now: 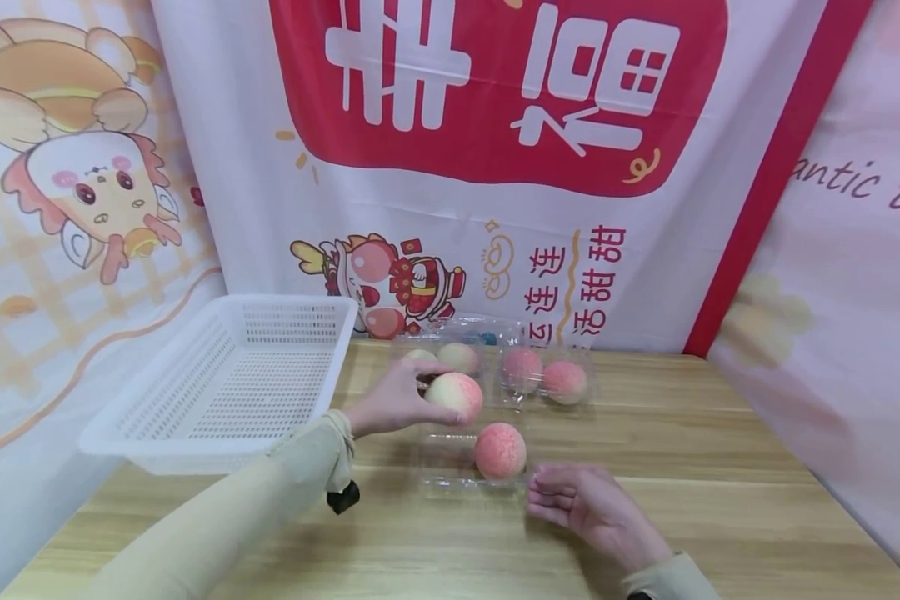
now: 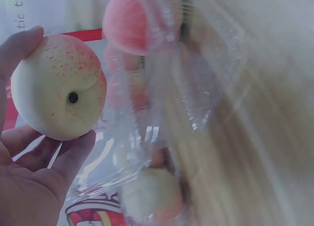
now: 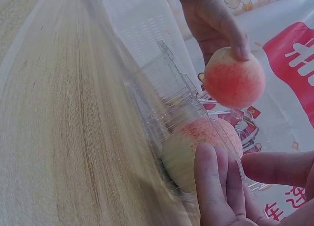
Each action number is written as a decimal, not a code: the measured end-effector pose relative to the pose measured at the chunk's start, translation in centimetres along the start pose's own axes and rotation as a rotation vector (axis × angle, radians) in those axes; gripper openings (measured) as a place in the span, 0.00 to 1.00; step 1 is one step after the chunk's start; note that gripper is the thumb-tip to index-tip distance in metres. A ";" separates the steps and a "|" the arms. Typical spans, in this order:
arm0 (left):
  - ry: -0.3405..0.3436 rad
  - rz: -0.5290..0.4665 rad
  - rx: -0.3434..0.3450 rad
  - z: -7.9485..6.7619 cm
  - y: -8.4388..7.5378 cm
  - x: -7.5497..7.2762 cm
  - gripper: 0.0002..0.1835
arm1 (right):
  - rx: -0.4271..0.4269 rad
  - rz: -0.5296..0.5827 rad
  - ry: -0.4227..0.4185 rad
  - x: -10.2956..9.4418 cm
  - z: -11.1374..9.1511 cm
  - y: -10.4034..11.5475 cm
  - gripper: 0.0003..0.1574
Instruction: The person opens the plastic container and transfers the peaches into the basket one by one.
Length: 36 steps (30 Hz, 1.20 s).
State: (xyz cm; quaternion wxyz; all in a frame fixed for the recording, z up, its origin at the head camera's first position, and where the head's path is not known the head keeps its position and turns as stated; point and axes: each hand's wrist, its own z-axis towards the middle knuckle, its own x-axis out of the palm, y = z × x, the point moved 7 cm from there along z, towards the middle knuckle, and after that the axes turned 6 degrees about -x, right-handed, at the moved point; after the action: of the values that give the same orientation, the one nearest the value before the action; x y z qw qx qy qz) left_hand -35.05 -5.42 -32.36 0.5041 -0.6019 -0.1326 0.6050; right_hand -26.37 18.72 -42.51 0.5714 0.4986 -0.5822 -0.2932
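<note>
My left hand grips a pale peach with a pink blush, thumb on one side and fingers on the other. It holds the peach raised over the back of an open clear plastic box. The left wrist view shows a small dark hole in the held peach. A pinker peach sits in the right half of the box. My right hand is at the box's right end. In the right wrist view its thumb and fingers pinch the box's edge, right beside the seated peach.
Behind stand two more clear boxes, one with two pale peaches, the other with two pink peaches. A white plastic basket is on the left of the wooden table. A printed cloth hangs along the back.
</note>
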 end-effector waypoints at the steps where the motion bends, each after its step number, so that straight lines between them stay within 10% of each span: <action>1: -0.005 -0.001 -0.017 0.0 -0.1 -0.5 0.36 | 0.001 0.002 -0.002 0.0 0.0 0.0 0.06; 13: -0.126 -0.028 -0.232 0.6 0.6 -8.1 0.41 | -0.002 0.023 -0.018 -0.5 -0.3 0.1 0.06; 23: -0.210 0.017 -0.446 1.0 4.7 -15.8 0.44 | 0.004 0.030 -0.016 -0.8 -0.4 -0.1 0.06; 36: -0.229 -0.127 -0.690 -0.6 11.2 -20.0 0.44 | 0.005 0.040 -0.022 -0.7 -0.2 -0.2 0.06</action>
State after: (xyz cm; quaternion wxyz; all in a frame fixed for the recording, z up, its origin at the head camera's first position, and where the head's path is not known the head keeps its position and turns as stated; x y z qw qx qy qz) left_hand -44.24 -26.19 -29.18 0.2902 -0.6555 -0.4215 0.5554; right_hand -26.20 19.31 -42.95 0.5695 0.4850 -0.5989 -0.2859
